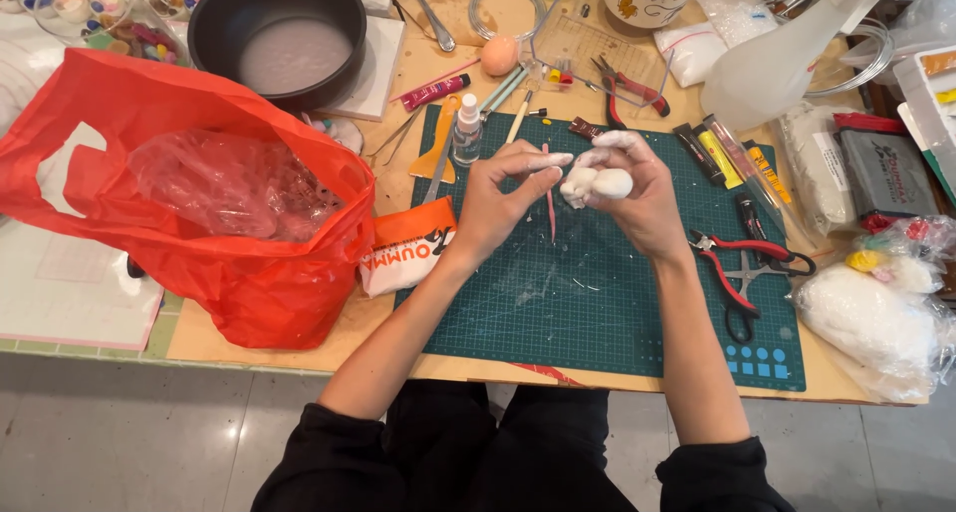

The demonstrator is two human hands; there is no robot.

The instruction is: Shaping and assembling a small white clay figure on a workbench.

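Head view. The right hand (637,188) is curled closed around a lump of white clay (596,183), held just above the upper middle of the green cutting mat (597,303). The left hand (503,198) pinches a thin pink modelling tool (549,201) between thumb and forefinger; the tool hangs upright, its upper part beside the clay, and the fingertips are dusted white.

Left of the mat, a red plastic carrier bag (199,203) stands open with a crumpled clear bag (224,183) inside. Against its right side lies a small orange-and-white packet (406,258) bearing dark lettering. Behind the bag stands a black round pot (279,34).

Along the mat's upper edge: a small clear spray bottle (466,128), an orange spatula (440,153), a pink tube (435,92) and a peach-coloured ball (499,55). To the right lie dark and yellow tubes (722,153), and red-handled pliers (742,258) across black scissors (742,308).

At the right table edge: a clear bag of white material (871,323), small bags of coloured clay (886,253), and a flat dark-grey packet (886,173) with a red border. A large translucent spray bottle (777,59) stands behind.
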